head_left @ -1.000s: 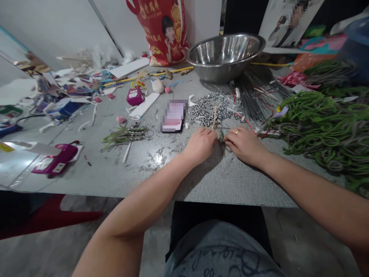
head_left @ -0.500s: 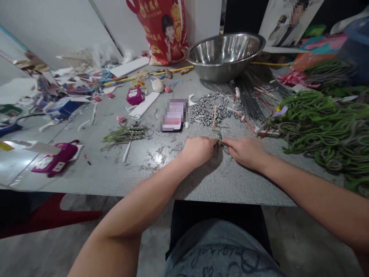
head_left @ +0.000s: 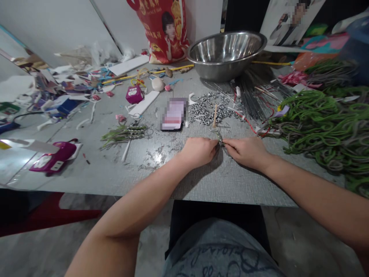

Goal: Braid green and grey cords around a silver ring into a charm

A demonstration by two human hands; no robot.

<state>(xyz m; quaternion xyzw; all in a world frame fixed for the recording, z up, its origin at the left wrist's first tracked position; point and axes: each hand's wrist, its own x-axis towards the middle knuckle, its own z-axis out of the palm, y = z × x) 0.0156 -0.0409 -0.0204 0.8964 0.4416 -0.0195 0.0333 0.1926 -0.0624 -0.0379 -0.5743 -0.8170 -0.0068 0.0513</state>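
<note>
My left hand [head_left: 200, 152] and my right hand [head_left: 245, 152] meet over the table, fingertips closed on a small greenish cord piece with shiny metal on it [head_left: 219, 137]. Its lower part is hidden by my fingers. Just beyond stands a thin wooden stick [head_left: 215, 115], upright, with a wire loop near its foot. Loose silver metal beads [head_left: 206, 107] are spread behind the stick. Left of my hands lies a bundle of green cords strung with metal beads [head_left: 135, 132].
A phone [head_left: 173, 113] lies left of the beads. Behind stand a steel bowl [head_left: 225, 69] and a red bag [head_left: 164, 34]. Green and grey cords [head_left: 325, 130] are heaped at right, near thin wires [head_left: 253, 100]. Purple gadgets [head_left: 53, 157] and paper scraps [head_left: 63, 104] lie at left.
Both hands stay almost in place, still closed on the cord piece. My right fingers have shifted slightly, and the view has moved a little.
</note>
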